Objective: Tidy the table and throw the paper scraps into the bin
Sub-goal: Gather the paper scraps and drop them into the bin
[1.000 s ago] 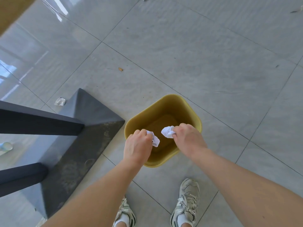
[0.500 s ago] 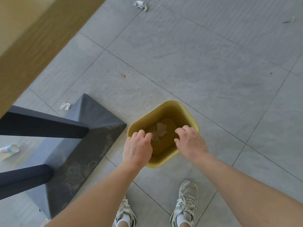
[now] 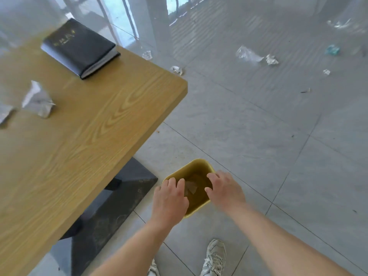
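A yellow bin (image 3: 199, 165) stands on the floor beside the table's dark base. Paper scraps (image 3: 190, 187) lie at its bottom. My left hand (image 3: 169, 198) hovers over the bin's near-left rim, fingers loosely apart and empty. My right hand (image 3: 226, 189) hovers over the right rim, fingers spread and empty. On the wooden table (image 3: 85, 136) lie a crumpled paper scrap (image 3: 37, 100) and part of another scrap (image 3: 5, 114) at the left edge.
A black book (image 3: 79, 46) lies near the table's far corner. Crumpled scraps (image 3: 176, 69) and plastic litter (image 3: 249, 54) are scattered on the tiled floor beyond. The table's dark pedestal base (image 3: 111, 212) sits left of the bin. My shoes (image 3: 214, 257) stand below.
Both hands let their paper scraps drop into the bin and now hang open over it. The view has tilted up, bringing the tabletop, book and floor litter into sight.
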